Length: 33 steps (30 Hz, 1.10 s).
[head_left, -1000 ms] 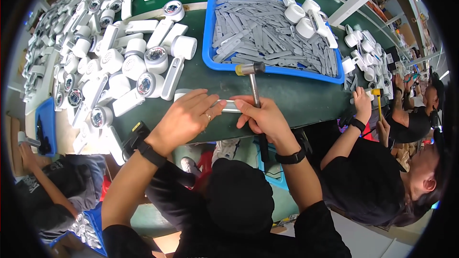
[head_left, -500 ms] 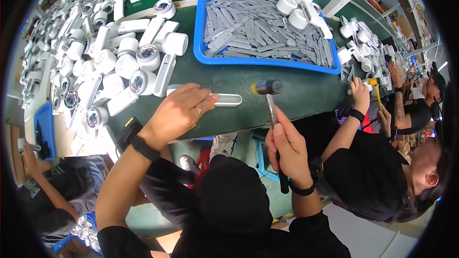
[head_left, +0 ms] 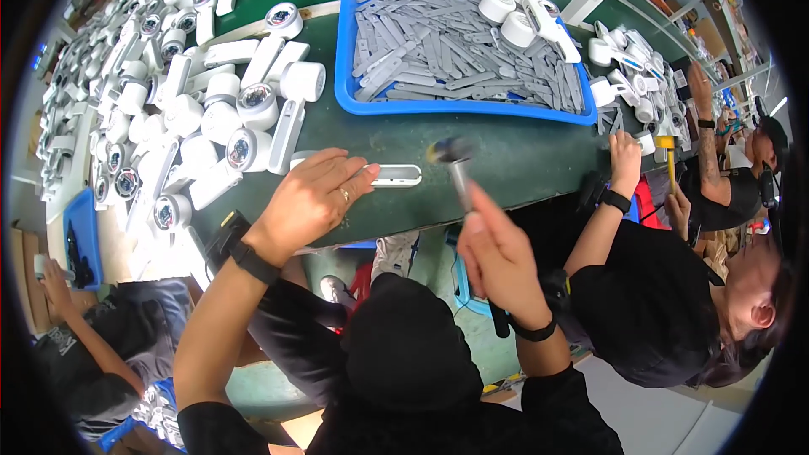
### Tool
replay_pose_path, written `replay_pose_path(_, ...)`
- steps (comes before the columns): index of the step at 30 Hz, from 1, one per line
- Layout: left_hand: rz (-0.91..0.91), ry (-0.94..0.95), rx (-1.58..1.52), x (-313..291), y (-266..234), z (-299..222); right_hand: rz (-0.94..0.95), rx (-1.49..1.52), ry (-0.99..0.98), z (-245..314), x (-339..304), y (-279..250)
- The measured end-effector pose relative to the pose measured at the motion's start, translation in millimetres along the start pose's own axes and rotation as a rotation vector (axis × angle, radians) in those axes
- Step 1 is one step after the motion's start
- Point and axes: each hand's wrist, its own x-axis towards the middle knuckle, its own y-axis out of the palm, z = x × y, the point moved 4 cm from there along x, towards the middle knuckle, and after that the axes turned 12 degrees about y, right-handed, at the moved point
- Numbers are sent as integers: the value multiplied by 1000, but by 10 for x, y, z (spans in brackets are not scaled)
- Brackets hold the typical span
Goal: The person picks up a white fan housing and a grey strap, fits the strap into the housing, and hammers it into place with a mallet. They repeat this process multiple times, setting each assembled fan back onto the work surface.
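Observation:
My left hand [head_left: 313,198] lies across a white handled device on the table, its fingers closed over it. The device's long handle [head_left: 400,175], with a grey recessed strip, sticks out past my fingertips; its head end is hidden under my hand. My right hand [head_left: 501,257] is wrapped round the shaft of a small mallet [head_left: 461,177]. Its dark head with a yellowish face is slightly blurred and hovers above the table, just right of and above the handle's end, apart from it.
A blue tray [head_left: 345,76] holds many grey strips, with several white devices on its right corner. Piles of white round-headed devices [head_left: 253,109] cover the left side. To the right, a co-worker's hand [head_left: 625,164] works near another yellow-headed mallet [head_left: 666,143]. Another person sits at left.
The mallet in my right hand has shifted slightly left, and its head is now blurred. My left hand stays on the white device. The co-worker's yellow-headed mallet has moved slightly.

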Motion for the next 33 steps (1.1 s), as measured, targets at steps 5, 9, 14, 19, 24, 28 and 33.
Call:
replay_pose_path(5, -21, 1, 15, 21, -63, -90, -334, -251, -355, 44, 262, -51)
replay_pose_path(9, -38, -40, -58, -34, 31, -16, -372, -402, -752, -226, 846, 146)
replay_pose_path(14, -43, -58, -65, -20, -34, -53, -238, -306, -157, -216, 839, 156)
replay_pose_path(19, -34, -22, -76, -4, -25, -3, -282, -387, -209, -228, 874, 123)
replay_pose_path(24, 20, 32, -9, 17, -26, -23, -268, -371, -181, -142, 853, 142)
replay_pose_path(28, 21, 66, 28, 8, -13, -30, -256, -376, -139, -152, 823, 145)
replay_pose_path(33, -8, 74, 17, 1, -22, -24, -315, -282, -341, -118, 599, 91)
